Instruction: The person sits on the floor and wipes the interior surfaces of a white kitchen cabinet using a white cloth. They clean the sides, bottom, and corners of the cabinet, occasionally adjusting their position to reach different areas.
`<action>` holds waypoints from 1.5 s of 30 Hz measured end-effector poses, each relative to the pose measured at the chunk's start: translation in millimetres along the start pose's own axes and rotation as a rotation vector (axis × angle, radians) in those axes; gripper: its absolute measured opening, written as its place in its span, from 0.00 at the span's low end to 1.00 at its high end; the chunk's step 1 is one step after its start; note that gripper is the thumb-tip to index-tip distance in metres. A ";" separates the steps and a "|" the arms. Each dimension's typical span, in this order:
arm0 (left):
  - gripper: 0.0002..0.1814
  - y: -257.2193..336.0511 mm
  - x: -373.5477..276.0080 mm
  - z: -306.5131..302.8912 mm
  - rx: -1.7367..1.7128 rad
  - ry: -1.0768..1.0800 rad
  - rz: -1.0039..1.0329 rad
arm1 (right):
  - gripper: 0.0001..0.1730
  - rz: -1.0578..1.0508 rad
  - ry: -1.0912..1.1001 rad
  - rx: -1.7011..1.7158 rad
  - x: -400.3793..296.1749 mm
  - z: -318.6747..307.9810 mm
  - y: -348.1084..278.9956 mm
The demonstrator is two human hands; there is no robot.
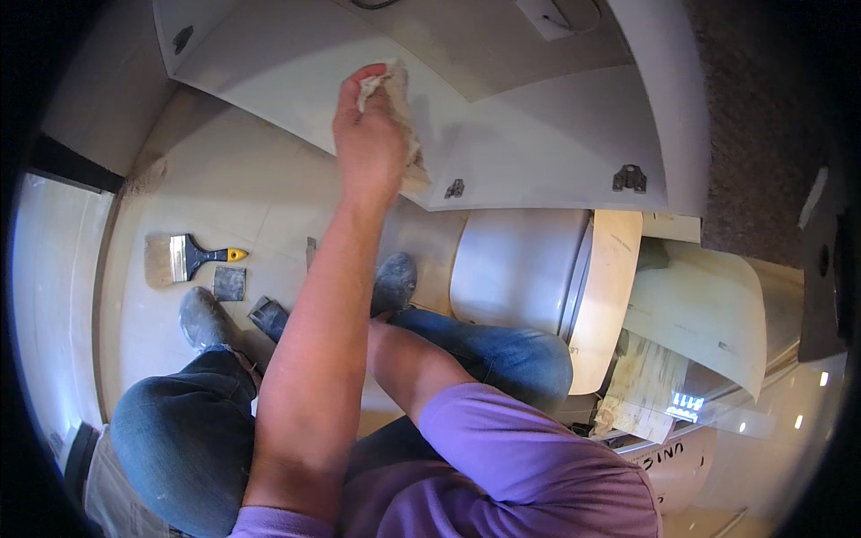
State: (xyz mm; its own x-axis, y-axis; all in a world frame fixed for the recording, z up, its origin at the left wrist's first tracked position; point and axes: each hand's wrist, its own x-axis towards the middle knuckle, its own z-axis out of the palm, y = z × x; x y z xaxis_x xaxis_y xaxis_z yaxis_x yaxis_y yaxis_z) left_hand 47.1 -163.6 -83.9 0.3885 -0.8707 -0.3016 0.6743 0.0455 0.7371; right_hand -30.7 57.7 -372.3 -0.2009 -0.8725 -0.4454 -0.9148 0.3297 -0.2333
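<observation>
My left hand (pixel 372 148) grips a crumpled whitish rag (pixel 398 94) with dirty patches. It is held at the pale inner panel (pixel 289 81) of an open cabinet; whether the rag touches the panel, I cannot tell. Metal hinge plates (pixel 629 179) are fixed near the cabinet's edges. My right forearm (pixel 410 356) passes behind the left one, which hides the right hand. On the floor to the left lies a wide flat paintbrush (pixel 178 258) with a dark, yellow-tipped handle. Close to it are a dark square pad (pixel 229 283) and another dark piece (pixel 269 316).
My dusty shoes (pixel 202 316) stand on the tiled floor (pixel 222 195). Right of my knee are a glossy white panel (pixel 518 262) and loose pale sheets (pixel 693 309). A brown-grey speckled surface (pixel 753 134) borders the cabinet at right. A glossy pale panel (pixel 60 269) stands far left.
</observation>
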 end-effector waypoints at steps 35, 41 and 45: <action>0.33 -153.9 -58.4 39.9 0.569 -0.413 -0.374 | 0.25 -0.458 0.605 -0.308 -44.4 -397.0 33.9; 0.23 -138.9 -75.6 53.0 0.238 -0.509 -0.492 | 0.28 -0.435 0.621 -0.339 -39.4 -403.3 44.2; 0.20 -123.1 -78.3 55.5 0.257 -0.707 -0.506 | 0.27 -0.121 0.321 0.454 -39.9 -410.9 34.5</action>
State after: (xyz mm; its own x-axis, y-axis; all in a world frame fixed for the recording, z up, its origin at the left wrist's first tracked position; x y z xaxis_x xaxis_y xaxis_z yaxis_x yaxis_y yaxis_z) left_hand -101.2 -128.2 -117.5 -0.4496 -0.8585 -0.2468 0.4656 -0.4610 0.7555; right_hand -198.2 -44.3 -7.4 -0.2652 -0.9562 -0.1241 -0.7095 0.2807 -0.6463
